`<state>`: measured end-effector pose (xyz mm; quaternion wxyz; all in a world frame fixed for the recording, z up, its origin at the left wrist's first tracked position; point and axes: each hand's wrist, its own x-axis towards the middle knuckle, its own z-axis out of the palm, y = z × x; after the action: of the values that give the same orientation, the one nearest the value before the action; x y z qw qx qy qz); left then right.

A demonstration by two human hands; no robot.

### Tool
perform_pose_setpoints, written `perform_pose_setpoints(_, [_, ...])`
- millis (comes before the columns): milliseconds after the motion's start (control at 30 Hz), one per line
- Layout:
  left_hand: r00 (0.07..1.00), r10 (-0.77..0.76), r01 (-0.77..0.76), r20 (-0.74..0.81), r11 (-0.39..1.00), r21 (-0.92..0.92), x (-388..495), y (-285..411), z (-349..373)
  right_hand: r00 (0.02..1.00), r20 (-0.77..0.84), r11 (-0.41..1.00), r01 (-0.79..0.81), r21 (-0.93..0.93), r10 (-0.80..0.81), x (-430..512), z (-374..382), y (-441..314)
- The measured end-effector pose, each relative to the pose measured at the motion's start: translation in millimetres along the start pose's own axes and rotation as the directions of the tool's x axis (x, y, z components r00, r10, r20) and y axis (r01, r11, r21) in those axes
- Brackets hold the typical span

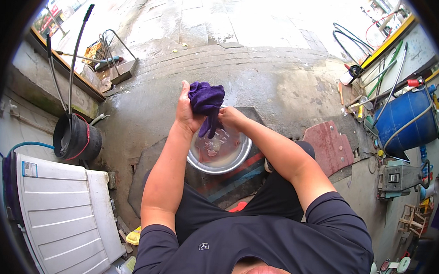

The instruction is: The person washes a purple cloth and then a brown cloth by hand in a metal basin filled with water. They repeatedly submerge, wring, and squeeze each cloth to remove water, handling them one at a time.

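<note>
A bunched purple cloth (pixel 206 96) is held up over a round metal basin (pixel 246 153). My left hand (pixel 188 113) grips the bundle from the left side, thumb pointing up. At its lower right edge, my right hand (pixel 233 117) has its fingers closed on the fabric; the fingertips are partly hidden. A loose end of the cloth hangs down over the basin. Cloudy water (pixel 217 146) with whitish patches on its surface fills part of the basin, which stands on a dark mat (pixel 236 174) between my knees.
To the left are a black bucket (pixel 94 140) with long-handled tools and a white ribbed panel (pixel 60 207). On the right lie a reddish mat (pixel 329 147), a blue barrel (pixel 407 117) and a grey machine (pixel 396 177). A dustpan (pixel 125 72) sits at the upper left.
</note>
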<state>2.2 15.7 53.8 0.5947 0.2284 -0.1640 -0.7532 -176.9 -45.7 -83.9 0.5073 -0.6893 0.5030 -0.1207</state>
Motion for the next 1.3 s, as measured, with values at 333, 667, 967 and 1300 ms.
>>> perform_pose_setpoints(333, [0.936, 0.015, 0.015, -0.352, 0.996, 0.082, 10, -4, -18, 0.978, -0.192, 0.803, 0.051, 0.594, 0.079, -19, -34, -59])
perform_pose_setpoints(667, [0.814, -0.279, 0.447, -0.510, 0.861, 0.242, 1, -36, -5, 0.884, -0.460, 0.434, 0.450, 0.780, -0.089, -38, -36, -108])
perform_pose_setpoints(967, [0.794, -0.451, 0.526, -0.408, 0.846, 0.086, 31, -31, -73, 0.653, -0.214, 0.669, 0.743, -0.002, -0.726, -120, 27, -149])
perform_pose_setpoints(1300, [0.921, -0.119, 0.147, -0.372, 0.988, 0.049, 27, -56, -59, 0.441, -0.663, 0.770, 0.538, -0.344, -0.605, -59, 1, -131])
